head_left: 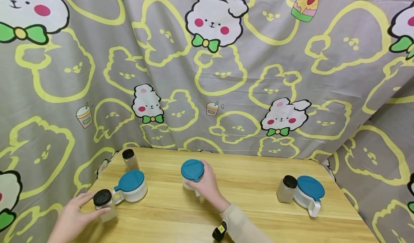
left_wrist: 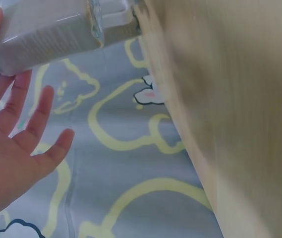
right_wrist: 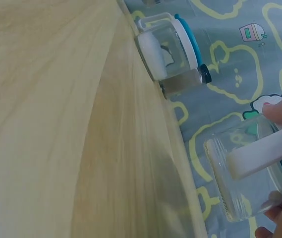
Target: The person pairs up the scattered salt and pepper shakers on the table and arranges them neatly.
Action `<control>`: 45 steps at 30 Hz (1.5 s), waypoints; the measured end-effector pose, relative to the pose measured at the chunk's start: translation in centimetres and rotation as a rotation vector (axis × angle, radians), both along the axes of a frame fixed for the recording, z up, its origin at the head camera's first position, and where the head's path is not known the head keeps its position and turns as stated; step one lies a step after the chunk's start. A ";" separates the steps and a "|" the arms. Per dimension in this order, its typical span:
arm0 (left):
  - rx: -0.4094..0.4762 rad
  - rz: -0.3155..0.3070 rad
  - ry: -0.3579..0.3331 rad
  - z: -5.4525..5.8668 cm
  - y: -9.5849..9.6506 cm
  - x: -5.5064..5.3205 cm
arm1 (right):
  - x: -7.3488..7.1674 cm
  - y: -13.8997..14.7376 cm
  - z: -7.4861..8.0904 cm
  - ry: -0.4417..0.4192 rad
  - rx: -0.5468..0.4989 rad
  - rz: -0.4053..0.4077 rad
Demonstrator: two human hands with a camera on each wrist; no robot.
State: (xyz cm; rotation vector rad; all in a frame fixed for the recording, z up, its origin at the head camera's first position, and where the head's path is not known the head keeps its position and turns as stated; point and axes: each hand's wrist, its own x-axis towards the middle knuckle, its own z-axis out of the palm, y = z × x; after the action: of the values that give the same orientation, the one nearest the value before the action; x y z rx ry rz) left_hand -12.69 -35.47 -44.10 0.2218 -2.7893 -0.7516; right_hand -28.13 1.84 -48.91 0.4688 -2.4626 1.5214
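At the near left, my left hand (head_left: 72, 214) pinches a clear spice jar (head_left: 108, 214) with a black lid between thumb and fingers. In the left wrist view, this square-sided spice jar (left_wrist: 46, 42) shows greyish contents, and the lower fingers (left_wrist: 39, 116) are spread away from it. Near the table's middle, my right hand (head_left: 208, 185) grips a round glass seasoning pot (head_left: 192, 169) with a blue lid, from its right side. The right wrist view shows the pot's (right_wrist: 220, 191) clear glass and white handle (right_wrist: 264, 151), with fingers around the lid end.
A second blue-lidded pot (head_left: 132, 185) and a black-lidded jar (head_left: 130, 162) stand at the left on the wooden table (head_left: 161, 221). At the right, another black-lidded jar (head_left: 286, 191) stands beside a blue-lidded pot (head_left: 308, 191). A patterned curtain (head_left: 226, 81) hangs behind.
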 end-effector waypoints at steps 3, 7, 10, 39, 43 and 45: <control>0.004 -0.015 0.000 0.0 0.5 0.1 | 0.0 0.6 0.0 0.010 0.007 -0.007; 0.008 -0.023 0.029 0.1 1.3 0.2 | 0.0 1.4 0.1 0.014 0.003 -0.012; 0.004 -0.027 0.024 0.3 1.8 0.3 | -0.1 1.9 0.0 0.008 0.010 -0.026; -0.048 -0.189 0.208 0.1 6.7 -1.3 | 0.1 6.1 -0.1 -0.007 0.014 -0.131; -0.098 -0.200 0.264 0.0 7.2 -1.8 | 0.2 6.7 -0.2 0.002 0.004 -0.151; -0.099 -0.215 0.267 0.2 7.6 -2.1 | 0.2 7.0 -0.2 0.001 -0.002 -0.159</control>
State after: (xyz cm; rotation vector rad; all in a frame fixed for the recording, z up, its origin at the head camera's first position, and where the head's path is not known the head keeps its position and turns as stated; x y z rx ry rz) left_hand -14.77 -27.92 -43.94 -0.1859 -2.6096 -0.6341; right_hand -27.95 8.84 -49.11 0.2661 -2.4328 1.4600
